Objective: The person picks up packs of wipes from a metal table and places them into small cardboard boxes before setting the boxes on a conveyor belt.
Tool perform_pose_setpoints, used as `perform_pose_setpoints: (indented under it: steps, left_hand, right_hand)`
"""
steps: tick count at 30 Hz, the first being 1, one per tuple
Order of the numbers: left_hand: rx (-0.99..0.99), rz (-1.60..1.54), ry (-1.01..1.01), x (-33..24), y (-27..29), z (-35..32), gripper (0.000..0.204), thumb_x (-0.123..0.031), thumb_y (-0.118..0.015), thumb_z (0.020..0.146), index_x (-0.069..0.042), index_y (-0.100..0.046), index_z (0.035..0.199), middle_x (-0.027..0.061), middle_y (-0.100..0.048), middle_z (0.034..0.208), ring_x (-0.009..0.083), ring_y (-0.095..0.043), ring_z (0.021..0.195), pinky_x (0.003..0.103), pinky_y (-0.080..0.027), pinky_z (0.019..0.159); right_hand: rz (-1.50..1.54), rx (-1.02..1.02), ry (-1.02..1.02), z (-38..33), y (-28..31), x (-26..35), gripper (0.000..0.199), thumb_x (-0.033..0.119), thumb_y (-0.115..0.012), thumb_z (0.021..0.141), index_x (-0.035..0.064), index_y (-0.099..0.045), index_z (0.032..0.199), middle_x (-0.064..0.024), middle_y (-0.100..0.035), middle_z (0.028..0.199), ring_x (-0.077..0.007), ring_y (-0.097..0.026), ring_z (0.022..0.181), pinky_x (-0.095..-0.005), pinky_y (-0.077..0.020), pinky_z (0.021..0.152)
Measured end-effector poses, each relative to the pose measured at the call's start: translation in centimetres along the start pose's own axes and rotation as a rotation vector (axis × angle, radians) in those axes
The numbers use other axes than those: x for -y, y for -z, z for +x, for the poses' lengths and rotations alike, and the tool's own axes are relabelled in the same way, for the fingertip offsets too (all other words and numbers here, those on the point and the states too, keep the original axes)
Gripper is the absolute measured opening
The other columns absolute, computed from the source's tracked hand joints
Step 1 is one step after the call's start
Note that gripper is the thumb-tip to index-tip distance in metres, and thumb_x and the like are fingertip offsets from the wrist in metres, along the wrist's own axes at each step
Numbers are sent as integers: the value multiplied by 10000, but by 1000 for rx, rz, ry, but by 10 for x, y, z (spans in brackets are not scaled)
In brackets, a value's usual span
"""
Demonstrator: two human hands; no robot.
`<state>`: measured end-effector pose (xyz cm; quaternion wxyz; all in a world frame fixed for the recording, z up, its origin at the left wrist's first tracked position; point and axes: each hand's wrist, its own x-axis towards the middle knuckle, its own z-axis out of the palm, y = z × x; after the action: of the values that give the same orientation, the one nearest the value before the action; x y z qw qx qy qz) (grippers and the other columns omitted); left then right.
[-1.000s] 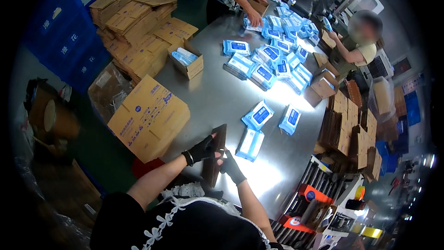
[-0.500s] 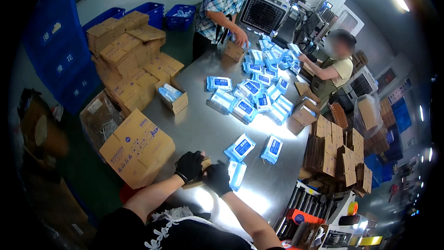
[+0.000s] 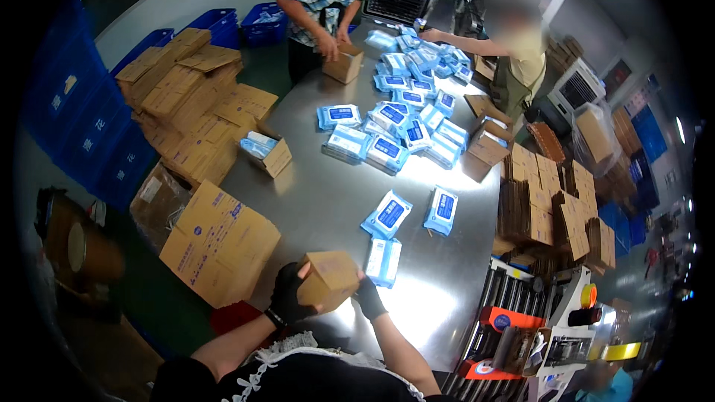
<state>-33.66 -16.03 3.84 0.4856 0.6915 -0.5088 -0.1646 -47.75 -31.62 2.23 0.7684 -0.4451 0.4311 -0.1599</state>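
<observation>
Both hands, left (image 3: pixel 287 294) and right (image 3: pixel 367 298), are gripping the box (image 3: pixel 328 279) closed; it risks knocking the pack (image 3: pixel 384 261) just beside

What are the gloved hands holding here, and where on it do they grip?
A small brown cardboard box, held over the metal table. The left hand grips its left side, the right hand its right side.
</observation>
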Motion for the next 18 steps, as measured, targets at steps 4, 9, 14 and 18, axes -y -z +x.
perform_pose_setpoints:
  steps: [4,9,14,18]
  left_hand:
    - [149,-390,292,56,-24,-35,674,-360,-663,740,-63,-434,1300,109,-579,1111,270,-535,1078,416,-458,871]
    - [36,-1369,1010,91,-42,-57,387,-299,-527,842,-53,-543,1140,73,-589,1106,237,-569,999,365,-486,774]
    - [-44,-168,922,56,-43,-31,322,-193,-512,858,-3,-576,1109,151,-640,993,282,-617,929,379,-489,780]
    - [-81,78,913,130,-36,-63,308,-151,-523,841,33,-578,1082,207,-633,1006,331,-611,970,383,-465,812]
  right_hand:
    - [-375,-71,197,-22,12,-8,351,352,-581,880,36,-640,1020,-120,-669,889,-217,-646,763,-368,-505,663]
    - [-1231,264,689,-21,-16,-65,329,360,-594,844,52,-690,781,-162,-667,750,-327,-656,705,-429,-512,646]
    - [-1418,623,413,-26,-59,-37,254,312,-584,828,87,-700,805,-147,-672,797,-315,-655,740,-444,-508,681]
    - [-1017,-57,683,9,2,-11,385,264,-628,842,-5,-536,1103,-149,-624,1009,-232,-600,970,-352,-487,814]
